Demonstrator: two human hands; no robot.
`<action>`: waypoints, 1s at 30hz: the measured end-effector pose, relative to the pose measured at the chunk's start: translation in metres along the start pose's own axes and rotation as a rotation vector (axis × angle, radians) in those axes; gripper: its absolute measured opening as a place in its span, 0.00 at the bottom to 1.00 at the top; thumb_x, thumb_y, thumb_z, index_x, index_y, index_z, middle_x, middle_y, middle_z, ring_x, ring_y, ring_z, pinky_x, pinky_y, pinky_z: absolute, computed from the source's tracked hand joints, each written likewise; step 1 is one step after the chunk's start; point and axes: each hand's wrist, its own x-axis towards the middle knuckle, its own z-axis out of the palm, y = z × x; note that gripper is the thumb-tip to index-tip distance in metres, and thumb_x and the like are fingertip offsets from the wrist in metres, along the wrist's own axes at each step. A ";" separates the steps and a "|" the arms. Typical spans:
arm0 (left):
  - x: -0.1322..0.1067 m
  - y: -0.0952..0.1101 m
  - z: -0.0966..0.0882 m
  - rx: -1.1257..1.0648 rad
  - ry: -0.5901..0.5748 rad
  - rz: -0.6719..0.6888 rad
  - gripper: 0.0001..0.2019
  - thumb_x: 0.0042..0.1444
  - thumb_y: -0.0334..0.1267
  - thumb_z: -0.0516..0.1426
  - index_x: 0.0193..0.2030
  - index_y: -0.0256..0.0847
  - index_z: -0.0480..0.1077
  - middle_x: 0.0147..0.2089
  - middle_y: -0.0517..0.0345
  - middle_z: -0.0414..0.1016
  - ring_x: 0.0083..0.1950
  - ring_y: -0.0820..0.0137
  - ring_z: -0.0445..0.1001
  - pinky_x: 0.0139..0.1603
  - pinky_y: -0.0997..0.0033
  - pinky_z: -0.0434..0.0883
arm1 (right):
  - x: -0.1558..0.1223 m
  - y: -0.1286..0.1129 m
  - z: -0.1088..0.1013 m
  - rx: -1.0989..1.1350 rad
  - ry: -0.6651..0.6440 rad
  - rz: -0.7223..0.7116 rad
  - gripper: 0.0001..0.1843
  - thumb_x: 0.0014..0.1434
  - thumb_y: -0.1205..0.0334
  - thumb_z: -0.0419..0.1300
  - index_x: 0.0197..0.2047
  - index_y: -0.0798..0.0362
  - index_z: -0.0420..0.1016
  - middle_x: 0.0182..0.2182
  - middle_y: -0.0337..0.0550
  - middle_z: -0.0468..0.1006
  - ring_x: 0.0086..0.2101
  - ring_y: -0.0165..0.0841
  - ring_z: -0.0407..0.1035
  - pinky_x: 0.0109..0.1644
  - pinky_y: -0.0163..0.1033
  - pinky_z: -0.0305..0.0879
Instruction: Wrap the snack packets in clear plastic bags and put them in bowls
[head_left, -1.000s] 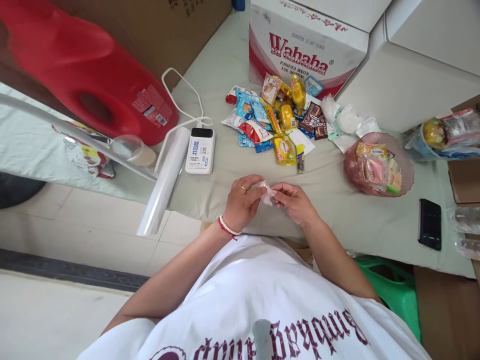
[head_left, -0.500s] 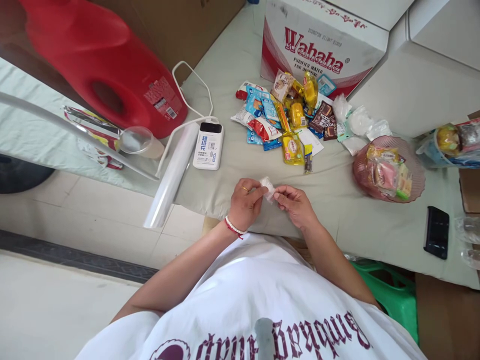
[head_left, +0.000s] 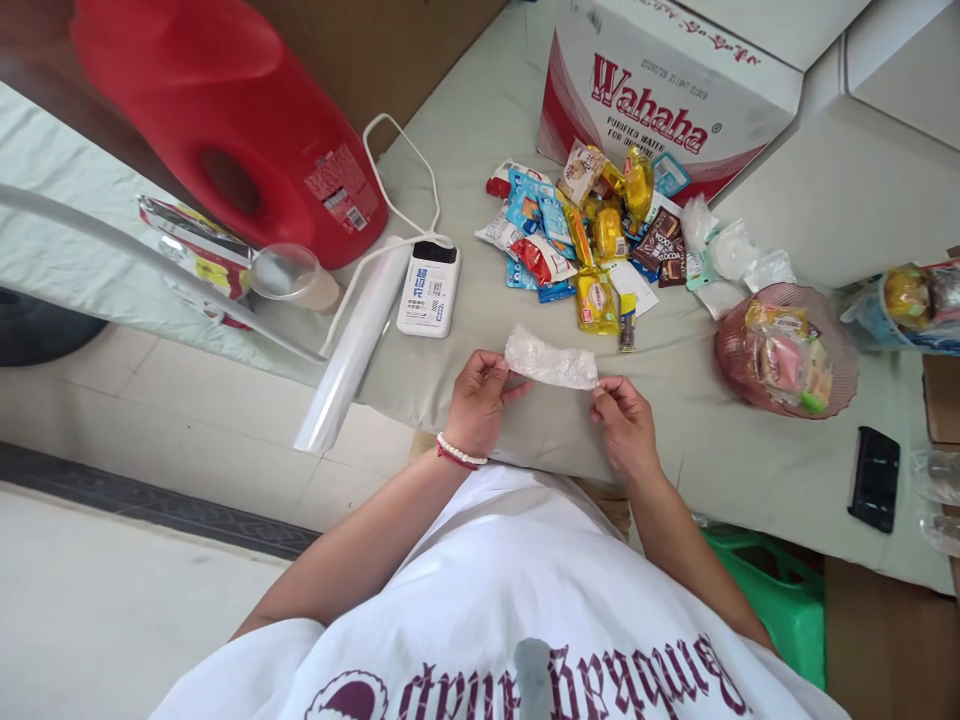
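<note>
Tabletop [head_left: 697, 450] work, just right of a white roll [head_left: 352, 345]: pinching one end of a crumpled clear bag [head_left: 551, 362] with the left hand [head_left: 474, 405], holding it stretched just above the cloth, pinching the other end with the right hand [head_left: 624, 428]; snack packets [head_left: 592, 230] behind, pink basket [head_left: 724, 348] farther right.

The plastic bag [head_left: 551, 362] is clear with a whitish, crinkled sheen, set against the pale grey-green cloth of the worktop [head_left: 690, 450]. The snack packets [head_left: 592, 240] are yellow, blue, red and brown. The box [head_left: 660, 90] is white with red lettering, the jug [head_left: 225, 130] bright red, and the power bank [head_left: 429, 290] white with a black end. The basket [head_left: 840, 385] is translucent pink, the phone [head_left: 874, 478] black, and the bracelet [head_left: 459, 453] white beads beside red cord.
</note>
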 end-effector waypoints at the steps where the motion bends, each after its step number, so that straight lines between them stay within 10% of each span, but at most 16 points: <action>1: -0.001 0.001 -0.001 -0.046 -0.018 -0.020 0.21 0.50 0.52 0.70 0.35 0.43 0.66 0.37 0.63 0.72 0.40 0.71 0.72 0.44 0.66 0.78 | -0.004 0.002 -0.005 -0.030 -0.059 0.037 0.10 0.61 0.51 0.63 0.37 0.49 0.73 0.27 0.34 0.70 0.25 0.28 0.60 0.31 0.35 0.59; 4: -0.005 0.004 -0.002 -0.092 -0.076 -0.072 0.22 0.50 0.54 0.71 0.35 0.43 0.66 0.36 0.64 0.71 0.40 0.72 0.72 0.45 0.64 0.80 | -0.018 -0.001 -0.024 -0.260 -0.249 0.044 0.12 0.63 0.50 0.62 0.38 0.50 0.77 0.26 0.36 0.71 0.26 0.30 0.62 0.31 0.35 0.60; 11: -0.014 -0.001 0.008 0.093 -0.190 0.009 0.20 0.53 0.55 0.69 0.35 0.41 0.73 0.44 0.55 0.82 0.47 0.66 0.79 0.52 0.60 0.78 | -0.017 -0.048 -0.027 -0.443 -0.044 -0.327 0.09 0.67 0.54 0.61 0.40 0.49 0.79 0.35 0.41 0.77 0.33 0.32 0.69 0.38 0.37 0.67; 18: -0.021 -0.002 0.010 0.341 -0.234 0.138 0.14 0.57 0.51 0.67 0.38 0.40 0.78 0.50 0.48 0.85 0.54 0.59 0.82 0.60 0.56 0.75 | 0.004 -0.041 0.032 0.035 -0.246 -0.055 0.13 0.61 0.48 0.66 0.39 0.49 0.77 0.40 0.42 0.81 0.33 0.30 0.71 0.37 0.37 0.72; 30: -0.020 -0.005 0.014 0.251 -0.168 0.044 0.13 0.49 0.45 0.72 0.35 0.41 0.79 0.45 0.50 0.85 0.49 0.61 0.82 0.56 0.58 0.76 | 0.006 -0.032 0.027 -0.082 -0.250 -0.030 0.16 0.62 0.45 0.61 0.41 0.49 0.77 0.40 0.43 0.80 0.32 0.31 0.72 0.39 0.40 0.74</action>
